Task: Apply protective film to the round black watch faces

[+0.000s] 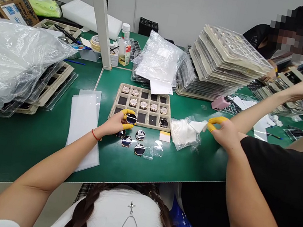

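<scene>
My left hand [113,123], with yellow finger cots, grips a round dark-faced watch head [131,119] at the front edge of a beige compartment tray [149,127]. Several like it, such as this watch head [126,141], lie on the table just below. In the tray sit several rose-coloured watch heads [144,104] and one dark watch head [163,122]. My right hand [225,134], also in yellow finger cots, pinches the corner of a white wipe [198,126]. That wipe comes out of a clear plastic bag [184,135] holding more white material.
Left of the tray lie translucent sheets [82,117]. Plastic-covered trays [53,84] stand farther left. A tall stack of trays [205,72], a pink bottle [222,102] and a lamp post [101,14] rise behind. A co-worker's arm [271,101] reaches in at right.
</scene>
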### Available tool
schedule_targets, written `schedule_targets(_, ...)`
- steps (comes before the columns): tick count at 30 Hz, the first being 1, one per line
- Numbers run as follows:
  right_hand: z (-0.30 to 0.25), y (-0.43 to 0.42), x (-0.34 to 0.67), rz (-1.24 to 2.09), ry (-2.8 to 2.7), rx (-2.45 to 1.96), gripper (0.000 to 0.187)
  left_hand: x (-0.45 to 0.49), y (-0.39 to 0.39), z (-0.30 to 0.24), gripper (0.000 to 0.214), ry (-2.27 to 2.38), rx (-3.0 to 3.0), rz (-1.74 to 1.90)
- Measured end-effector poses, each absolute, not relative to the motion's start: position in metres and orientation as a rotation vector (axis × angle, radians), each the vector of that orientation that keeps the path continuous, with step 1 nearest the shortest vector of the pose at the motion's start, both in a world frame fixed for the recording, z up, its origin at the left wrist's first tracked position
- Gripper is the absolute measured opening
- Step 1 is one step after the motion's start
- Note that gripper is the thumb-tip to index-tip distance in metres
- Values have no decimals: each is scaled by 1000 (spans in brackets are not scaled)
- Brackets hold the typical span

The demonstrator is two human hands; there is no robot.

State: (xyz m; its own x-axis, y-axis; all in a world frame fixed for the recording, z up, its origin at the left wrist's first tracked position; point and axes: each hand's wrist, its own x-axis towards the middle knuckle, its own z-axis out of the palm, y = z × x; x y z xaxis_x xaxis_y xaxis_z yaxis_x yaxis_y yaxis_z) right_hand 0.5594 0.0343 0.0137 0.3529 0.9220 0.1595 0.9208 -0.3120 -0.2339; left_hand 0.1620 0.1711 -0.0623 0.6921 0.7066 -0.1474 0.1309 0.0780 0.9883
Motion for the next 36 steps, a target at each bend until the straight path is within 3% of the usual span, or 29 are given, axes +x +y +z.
schedule_targets(8,-3,55,549,413,-938,-1657,10,153,150,-28,50,699,1550,402)
schedule_targets(12,-4,70,559,650,-791,-1410,20,150,146,-36,51,693,1531,403)
schedule_targets(16,-6,59,553,705,-838,-1546,17,148,151,-51,54,748,1518,400)
schedule_targets(19,-28,35,528,596,-1117,-1911,12,147,156,-59,59,761,1477,401)
schedule_targets(24,-75,26,493,367,-1507,-2374,25,145,163,-67,61,775,1423,399)
schedule_targets(31,-58,62,513,246,-1400,-2381,30,143,159,-66,59,805,1429,412)
schedule_targets(36,-37,63,439,309,-1495,-1873,16,145,146,-53,54,769,1511,444)
